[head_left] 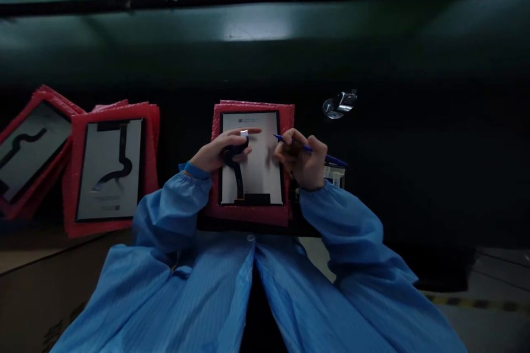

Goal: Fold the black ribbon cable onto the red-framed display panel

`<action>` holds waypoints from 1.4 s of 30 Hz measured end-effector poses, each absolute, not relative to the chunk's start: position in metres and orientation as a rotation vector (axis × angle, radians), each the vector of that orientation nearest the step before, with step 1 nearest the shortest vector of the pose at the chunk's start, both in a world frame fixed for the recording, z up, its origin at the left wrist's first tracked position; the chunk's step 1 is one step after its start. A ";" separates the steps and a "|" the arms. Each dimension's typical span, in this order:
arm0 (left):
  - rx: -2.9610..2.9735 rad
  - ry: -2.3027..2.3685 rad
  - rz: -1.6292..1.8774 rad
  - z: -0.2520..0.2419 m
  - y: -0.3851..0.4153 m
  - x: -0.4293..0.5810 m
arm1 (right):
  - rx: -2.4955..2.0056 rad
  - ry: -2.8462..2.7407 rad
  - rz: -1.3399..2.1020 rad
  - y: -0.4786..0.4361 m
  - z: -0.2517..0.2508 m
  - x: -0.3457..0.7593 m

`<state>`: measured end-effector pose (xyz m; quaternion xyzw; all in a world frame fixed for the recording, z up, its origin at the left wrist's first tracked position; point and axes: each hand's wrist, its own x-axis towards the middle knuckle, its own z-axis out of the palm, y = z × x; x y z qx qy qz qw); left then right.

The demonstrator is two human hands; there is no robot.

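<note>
— Pinching the top end of the black flex cable (238,179), your left hand (215,153) lies curled on the display panel (265,171), forefinger stretched out flat. It probably pins the cable so it won't spring up.
— Where's the panel?
— Dead centre in front of you, on a red bubble-wrap pouch (252,215) at the near edge of the table. The pouch looks like padding under it.
— Left of it?
— Far left, a second stack (28,143), then a leaning stack of red pouches (110,176). Each is topped by a panel with a snaking cable, well apart from your hands.
— Right hand?
— Your right hand (304,162) has its fingers closed round a blue pen (335,160), tip aimed left over the panel, barrel trailing right. Can't tell if the tip touches. Wrist bent, both forearms in blue sleeves (348,226) angled inward.
— Further right?
— Small labelled item (334,175) just under that wrist. Shiny metal piece (339,105) beyond, alone on the dark table.
</note>
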<state>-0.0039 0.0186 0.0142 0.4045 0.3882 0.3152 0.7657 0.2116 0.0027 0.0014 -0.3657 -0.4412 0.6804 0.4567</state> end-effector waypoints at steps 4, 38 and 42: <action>0.711 0.830 0.610 0.015 0.015 -0.004 | -0.922 -1.105 1.661 -0.001 -0.001 0.216; 1.489 1.340 1.254 0.002 -0.020 0.039 | -1.042 -1.298 1.293 -0.011 -0.014 0.207; 1.505 1.308 1.207 0.002 -0.019 0.039 | -1.033 -1.285 1.284 -0.010 -0.016 0.208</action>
